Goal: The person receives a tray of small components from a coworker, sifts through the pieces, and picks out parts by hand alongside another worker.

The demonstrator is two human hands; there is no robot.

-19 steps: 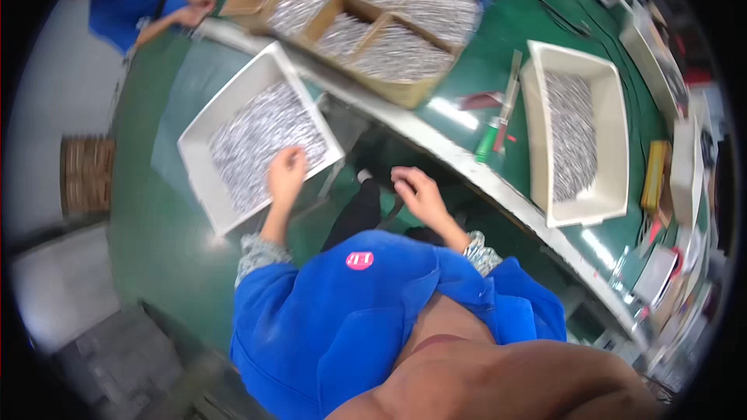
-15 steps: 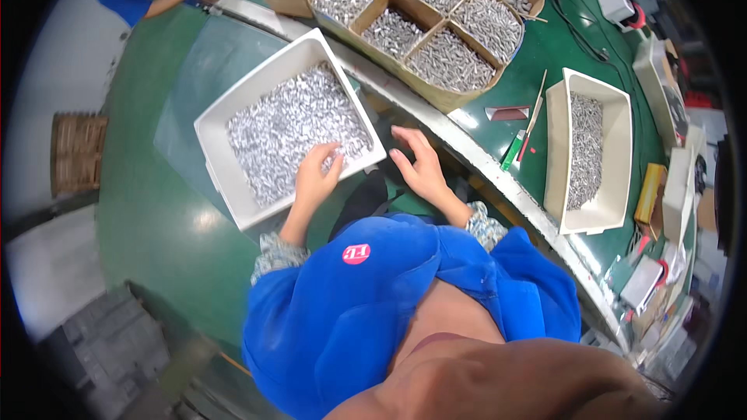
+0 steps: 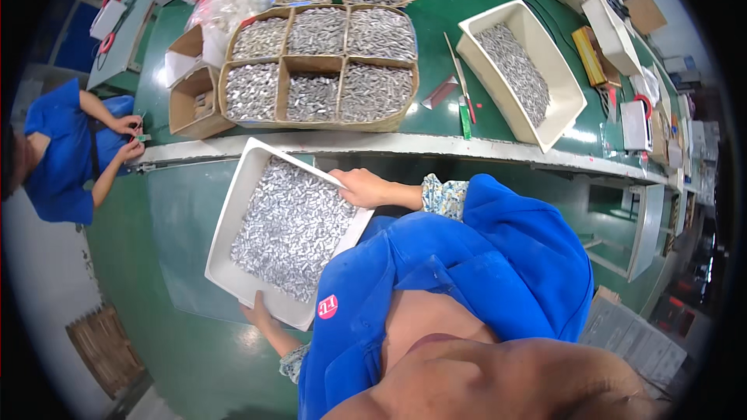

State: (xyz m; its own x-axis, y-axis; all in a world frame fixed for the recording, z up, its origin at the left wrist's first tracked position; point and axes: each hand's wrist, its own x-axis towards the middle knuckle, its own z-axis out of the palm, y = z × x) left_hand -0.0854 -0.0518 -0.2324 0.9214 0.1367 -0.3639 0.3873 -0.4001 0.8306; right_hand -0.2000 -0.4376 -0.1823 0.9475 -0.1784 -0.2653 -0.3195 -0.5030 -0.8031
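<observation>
A white plastic tub, tilted in the view, holds a bed of small shiny metal pieces. My left hand grips the tub's near left wall, its thumb over the rim and the other fingers largely hidden underneath. Across from it, my right hand is closed on the right-hand rim, with fingertips reaching the inside edge. The tub is in front of my body, beside the bench edge. Whether anything supports it from below I cannot tell.
On the green bench, a divided cardboard box holds grey metal pieces by compartment. Right of it lie a green-handled cutter and a cream tub with more pieces. A co-worker in blue sits at left, handling something small.
Both hands were open near the tub and now grip its walls. My view has turned to the right, so the bench edge runs nearly level and the co-worker shows more fully.
</observation>
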